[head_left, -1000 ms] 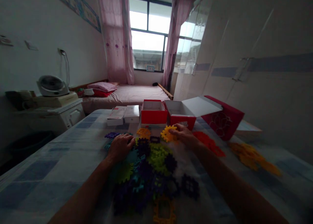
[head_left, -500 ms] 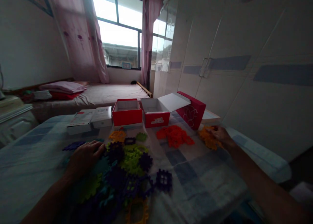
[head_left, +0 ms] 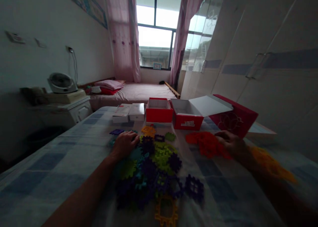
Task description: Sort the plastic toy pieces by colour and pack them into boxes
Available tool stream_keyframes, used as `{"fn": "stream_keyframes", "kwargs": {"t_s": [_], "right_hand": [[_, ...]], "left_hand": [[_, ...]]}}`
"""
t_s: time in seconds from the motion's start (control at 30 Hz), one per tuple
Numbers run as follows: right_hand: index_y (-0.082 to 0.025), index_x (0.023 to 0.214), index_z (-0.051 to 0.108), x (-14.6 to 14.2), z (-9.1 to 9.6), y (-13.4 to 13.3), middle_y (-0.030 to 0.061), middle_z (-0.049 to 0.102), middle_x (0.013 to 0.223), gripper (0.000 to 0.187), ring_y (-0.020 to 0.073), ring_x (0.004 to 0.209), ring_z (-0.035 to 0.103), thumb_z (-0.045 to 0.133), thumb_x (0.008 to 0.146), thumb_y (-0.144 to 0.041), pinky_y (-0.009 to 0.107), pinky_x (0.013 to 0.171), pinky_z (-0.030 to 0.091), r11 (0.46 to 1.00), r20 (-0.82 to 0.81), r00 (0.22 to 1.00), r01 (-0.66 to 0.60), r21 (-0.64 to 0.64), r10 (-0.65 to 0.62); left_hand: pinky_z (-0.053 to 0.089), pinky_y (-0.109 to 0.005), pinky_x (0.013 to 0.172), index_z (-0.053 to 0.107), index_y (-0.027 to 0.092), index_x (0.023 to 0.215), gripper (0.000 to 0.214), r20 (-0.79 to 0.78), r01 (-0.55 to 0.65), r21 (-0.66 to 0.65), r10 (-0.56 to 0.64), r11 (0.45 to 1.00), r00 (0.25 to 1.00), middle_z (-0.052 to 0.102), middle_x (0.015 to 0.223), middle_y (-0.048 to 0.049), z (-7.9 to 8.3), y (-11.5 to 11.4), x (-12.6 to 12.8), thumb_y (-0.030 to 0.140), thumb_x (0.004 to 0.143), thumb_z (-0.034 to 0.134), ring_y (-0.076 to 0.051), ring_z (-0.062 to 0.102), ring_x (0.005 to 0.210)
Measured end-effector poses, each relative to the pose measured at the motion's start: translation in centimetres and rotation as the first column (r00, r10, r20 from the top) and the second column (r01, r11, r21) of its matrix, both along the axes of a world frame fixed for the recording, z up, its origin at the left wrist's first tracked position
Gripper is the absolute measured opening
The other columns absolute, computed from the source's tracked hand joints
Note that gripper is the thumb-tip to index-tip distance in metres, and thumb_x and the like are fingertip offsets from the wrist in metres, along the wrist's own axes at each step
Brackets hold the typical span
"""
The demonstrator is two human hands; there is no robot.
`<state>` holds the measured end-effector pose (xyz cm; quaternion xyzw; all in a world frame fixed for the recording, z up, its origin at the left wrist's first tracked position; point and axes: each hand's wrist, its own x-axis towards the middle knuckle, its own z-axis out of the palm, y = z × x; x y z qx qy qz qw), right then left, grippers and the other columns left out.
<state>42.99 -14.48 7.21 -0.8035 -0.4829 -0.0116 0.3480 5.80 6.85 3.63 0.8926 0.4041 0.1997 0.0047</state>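
My left hand (head_left: pixel 126 143) rests palm down at the left side of a mixed pile of toothed plastic building pieces, its fingers lying over them. Purple gears (head_left: pixel 149 167), lime-green pieces (head_left: pixel 161 154) and teal pieces (head_left: pixel 140 181) make up that pile. An orange square frame (head_left: pixel 166 211) lies at its near end, beside a purple square piece (head_left: pixel 194 188). My right hand (head_left: pixel 230 142) is at the right edge of a heap of red-orange pieces (head_left: pixel 206 142). Its fingers are blurred, and whether they pinch a piece does not show. Yellow-orange pieces (head_left: pixel 272 164) lie beyond my right wrist.
Two open red boxes (head_left: pixel 159 115) stand behind the pieces, beside white boxes (head_left: pixel 136 112). A dark red box (head_left: pixel 233 116) stands at the right. A checked cloth (head_left: pixel 81 154) covers the table. Behind are a bed (head_left: pixel 139 90), a fan (head_left: pixel 62 82) and a wardrobe (head_left: pixel 248 35).
My view has turned left. My right hand has left the yellow-orange pieces and moved left to the red-orange heap. My left hand stays on the mixed pile.
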Motion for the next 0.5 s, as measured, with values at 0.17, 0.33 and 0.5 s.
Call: {"fn": "stream_keyframes", "kwargs": {"t_s": [0.17,0.33,0.5], "right_hand": [[-0.019,0.100,0.063,-9.3,-1.2,8.6,0.0064,0.067,0.099,0.025,0.0185,0.088,0.063,0.049,0.080,-0.025,0.030,0.078,0.049,0.844,-0.063,0.842,-0.536,0.000,0.535],[-0.015,0.123,0.054,-14.4,-1.5,16.0,0.0112,0.059,0.120,0.048,0.0239,0.107,0.057,0.056,0.075,-0.018,0.036,0.091,0.044,0.687,0.043,0.693,-0.702,-0.187,0.720],[-0.018,0.133,0.044,-15.7,-1.6,20.3,0.0066,0.055,0.128,0.069,0.0206,0.111,0.054,0.062,0.066,-0.015,0.030,0.094,0.043,0.464,-0.008,0.501,-0.808,-0.364,0.866]], "left_hand": [[0.038,-0.029,0.075,0.063,0.020,0.075,0.034,-0.011,0.001,0.007,-0.001,1.000,1.000,0.065,0.082,-0.0040,-0.2,0.0,0.0,0.034,0.089,0.036,-0.018,0.059,0.080],[0.038,-0.030,0.077,0.064,0.021,0.076,0.034,-0.003,0.002,0.021,-0.002,1.000,1.000,0.065,0.082,-0.0040,-0.2,0.0,0.0,0.034,0.090,0.036,-0.017,0.059,0.080],[0.039,-0.030,0.077,0.065,0.021,0.076,0.034,0.013,0.004,0.042,-0.005,0.999,1.000,0.065,0.083,-0.0040,-0.4,0.1,0.0,0.035,0.090,0.036,-0.017,0.059,0.079]]}}
